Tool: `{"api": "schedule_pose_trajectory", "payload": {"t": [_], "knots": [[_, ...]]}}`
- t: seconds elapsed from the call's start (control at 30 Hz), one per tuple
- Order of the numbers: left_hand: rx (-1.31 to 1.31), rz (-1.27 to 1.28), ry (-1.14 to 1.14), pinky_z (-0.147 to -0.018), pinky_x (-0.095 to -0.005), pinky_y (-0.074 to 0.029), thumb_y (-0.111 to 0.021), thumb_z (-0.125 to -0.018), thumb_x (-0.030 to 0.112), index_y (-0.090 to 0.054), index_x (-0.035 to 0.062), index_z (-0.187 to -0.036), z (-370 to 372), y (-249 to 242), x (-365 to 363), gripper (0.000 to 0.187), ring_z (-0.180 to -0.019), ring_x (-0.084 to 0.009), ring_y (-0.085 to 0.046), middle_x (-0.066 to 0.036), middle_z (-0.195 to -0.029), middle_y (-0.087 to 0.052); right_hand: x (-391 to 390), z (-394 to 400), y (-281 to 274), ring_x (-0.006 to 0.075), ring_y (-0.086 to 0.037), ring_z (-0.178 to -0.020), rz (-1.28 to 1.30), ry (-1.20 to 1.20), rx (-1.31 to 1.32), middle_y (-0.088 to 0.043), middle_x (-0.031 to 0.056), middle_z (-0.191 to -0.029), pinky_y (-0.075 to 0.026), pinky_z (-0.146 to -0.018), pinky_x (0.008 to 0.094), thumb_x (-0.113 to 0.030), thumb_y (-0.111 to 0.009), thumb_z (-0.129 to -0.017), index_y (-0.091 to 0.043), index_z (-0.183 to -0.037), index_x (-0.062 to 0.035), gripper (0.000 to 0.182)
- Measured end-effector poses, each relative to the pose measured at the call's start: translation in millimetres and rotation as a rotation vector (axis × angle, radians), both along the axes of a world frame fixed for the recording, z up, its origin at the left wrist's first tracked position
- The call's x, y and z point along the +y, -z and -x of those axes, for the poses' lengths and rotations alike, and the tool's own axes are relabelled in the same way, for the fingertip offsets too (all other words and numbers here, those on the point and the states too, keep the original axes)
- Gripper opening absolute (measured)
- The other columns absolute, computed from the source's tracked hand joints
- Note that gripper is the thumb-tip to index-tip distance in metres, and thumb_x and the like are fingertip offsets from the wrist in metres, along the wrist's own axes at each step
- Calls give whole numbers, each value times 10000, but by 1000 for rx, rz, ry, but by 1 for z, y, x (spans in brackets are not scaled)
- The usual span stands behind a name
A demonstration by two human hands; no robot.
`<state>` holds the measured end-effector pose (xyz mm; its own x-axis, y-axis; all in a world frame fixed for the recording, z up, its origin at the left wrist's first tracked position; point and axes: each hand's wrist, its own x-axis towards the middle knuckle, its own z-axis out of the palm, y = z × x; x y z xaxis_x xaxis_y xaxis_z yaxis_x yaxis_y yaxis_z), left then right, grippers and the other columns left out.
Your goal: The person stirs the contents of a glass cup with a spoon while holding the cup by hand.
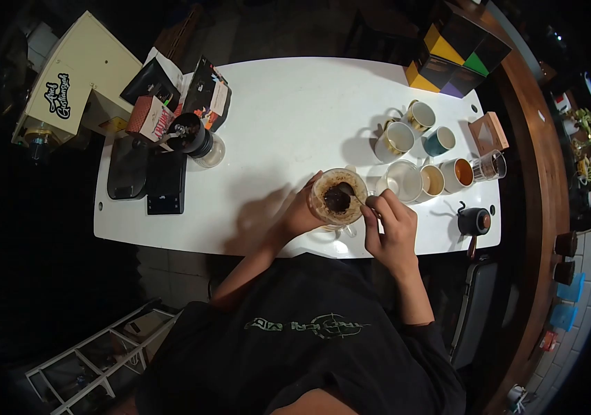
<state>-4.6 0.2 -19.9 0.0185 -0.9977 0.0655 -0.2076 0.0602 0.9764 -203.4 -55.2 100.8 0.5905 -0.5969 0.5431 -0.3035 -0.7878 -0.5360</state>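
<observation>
My left hand (pixel 300 211) is wrapped around the side of a round coffee dripper (pixel 318 209) near the table's front edge. Brown smears coat its inner wall, and dark wet coffee grounds (pixel 337 200) lie at the bottom. A clear handle (pixel 348 231) shows just below the dripper. My right hand (pixel 393 228) pinches a thin spoon (pixel 355 198), whose bowl end reaches down into the grounds. Right beside that hand stands a clear glass vessel (pixel 403 180).
Several cups, among them an orange-lined cup (pixel 458 174) and a teal cup (pixel 439 141), stand at right by a small black pot (pixel 474 221). At left are a black scale (pixel 166 184), a jar (pixel 211 151), coffee bags (pixel 207 95) and a cream machine (pixel 77 76). Dark boxes (pixel 458 52) stand back right.
</observation>
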Motion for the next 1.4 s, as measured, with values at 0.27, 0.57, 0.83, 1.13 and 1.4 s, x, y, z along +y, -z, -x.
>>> {"api": "schedule_pose_trajectory", "payload": {"t": [0.27, 0.57, 0.83, 1.13, 1.4], "knots": [[67, 24, -25, -1145, -378, -444, -979, -710, 221, -526, 20, -1409, -1, 25, 0, 857, -1222, -218, -635, -100, -1314, -676, 13, 5, 5, 289, -571, -584, -1, -43, 16, -526, 97, -734, -436, -527, 398, -51, -741, -857, -587, -839, -30, 156], [25, 3, -46, -1105, -372, -479, -981, -709, 243, -550, 25, -1381, 0, 19, 2, 828, -1187, -222, -656, -99, -1293, -687, 9, 4, 17, 298, -584, -585, -135, 18, -88, -558, 102, -734, -443, -527, 390, 15, -712, -867, -603, -856, -6, 112], [10, 105, -36, -1125, -378, -466, -965, -726, 218, -585, 18, -1347, 1, 18, 0, 755, -1207, -225, -660, -101, -1281, -702, 2, -5, 14, 238, -604, -570, -225, 56, -125, -584, 111, -724, -482, -522, 334, 45, -672, -917, -604, -871, 15, 87], [110, 52, -45, -1239, -415, -337, -974, -682, 183, -615, 34, -1344, 1, 10, 1, 768, -1285, -226, -610, -112, -1318, -690, 0, -11, 15, 242, -611, -567, -238, 111, -155, -580, 119, -722, -496, -515, 326, 49, -659, -931, -613, -886, 31, 67], [190, 46, -23, -1261, -432, -296, -971, -687, 195, -656, 26, -1295, 3, -5, 1, 705, -1292, -260, -605, -104, -1308, -692, -2, -3, 6, 297, -569, -577, -74, 113, -71, -543, 108, -712, -427, -531, 388, 42, -686, -872, -605, -846, -2, 96]]}}
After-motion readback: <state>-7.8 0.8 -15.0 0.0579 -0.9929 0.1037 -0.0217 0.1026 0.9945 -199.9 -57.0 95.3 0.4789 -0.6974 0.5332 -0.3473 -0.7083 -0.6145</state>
